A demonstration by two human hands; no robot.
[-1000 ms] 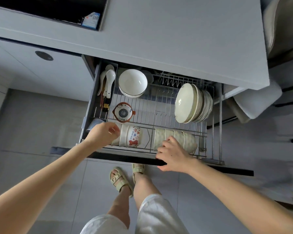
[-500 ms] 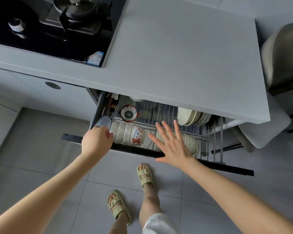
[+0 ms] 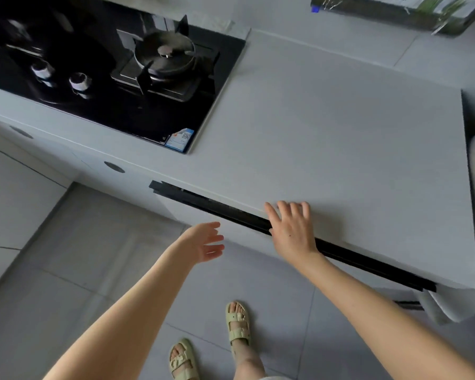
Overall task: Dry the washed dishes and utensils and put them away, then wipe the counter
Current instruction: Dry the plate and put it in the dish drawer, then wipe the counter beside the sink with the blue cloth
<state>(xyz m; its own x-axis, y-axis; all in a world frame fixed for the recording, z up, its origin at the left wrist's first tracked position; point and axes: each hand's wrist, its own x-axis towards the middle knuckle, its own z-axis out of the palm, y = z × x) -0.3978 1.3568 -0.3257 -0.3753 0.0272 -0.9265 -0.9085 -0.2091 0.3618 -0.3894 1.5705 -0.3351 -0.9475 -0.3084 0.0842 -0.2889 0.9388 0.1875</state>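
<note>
Change: the drawer (image 3: 231, 212), which was standing open with bowls and plates on show a second ago, is now sitting pushed in under the bench (image 3: 327, 133). Both grips are coming away from it.
Floor: pale matt tiles (image 3: 66, 256) with thin joints are lying below both grips, and soft moulded sandals (image 3: 237, 322) are standing on them.
Left grip (image 3: 206, 241): it is hanging open with its fingers relaxed, holding nothing, just in front of the flat drawer face.
Right grip (image 3: 291, 231): it is lying open, with straight fingers resting on the bench edge, just above the drawer's black rail.
Dishes: they are sitting out of sight inside the shut drawer, below and behind the right grip.
Progress: putting away is looking finished. Wiping is looking still to do, and no cloth is showing.
Bench surface: a smooth, matt grey slab with a square edge is stretching away beyond the right grip and is looking easy to wipe.
Hob (image 3: 107, 78): glossy black glass with round knobs and a ridged iron pan support is sitting far beyond the left grip.
</note>
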